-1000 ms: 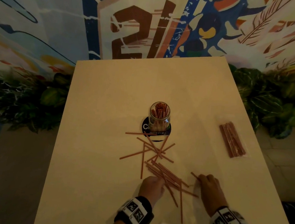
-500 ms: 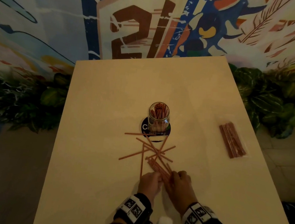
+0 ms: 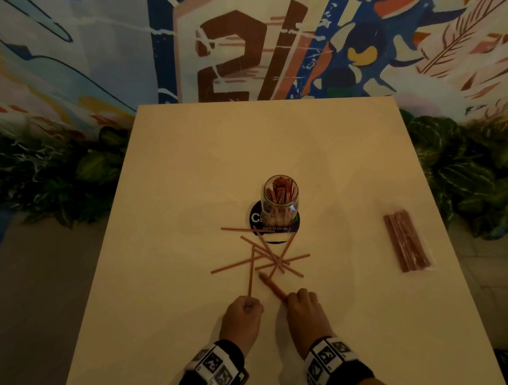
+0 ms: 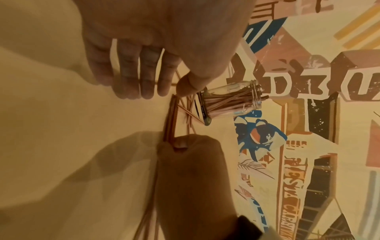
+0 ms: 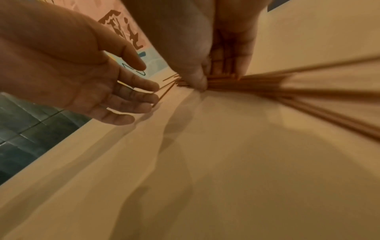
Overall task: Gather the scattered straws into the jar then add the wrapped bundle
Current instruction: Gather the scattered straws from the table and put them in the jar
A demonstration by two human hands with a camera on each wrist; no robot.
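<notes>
A glass jar [image 3: 279,199] holding several red-brown straws stands on a black coaster [image 3: 256,220] at the table's middle. Several loose straws [image 3: 267,255] lie crossed just in front of it. My right hand [image 3: 294,300] grips a gathered bunch of straws [image 3: 272,284] that points up-left toward the pile; in the right wrist view the thumb and fingers [image 5: 202,81] are curled round the bunch. My left hand [image 3: 247,305] lies beside it with loosely bent fingers [image 4: 139,84], holding nothing, at the near end of one straw [image 3: 251,272]. The wrapped bundle [image 3: 406,241] lies at the right.
The pale table [image 3: 185,186] ends at a painted mural wall. Leafy plants [image 3: 478,181] line both sides below the table edges. The dark floor [image 5: 24,126] shows past the left edge.
My right hand swept left from the table's right part, drew the near straws into one bunch and now grips it. My left hand met it at the pile, then let go and eased left.
</notes>
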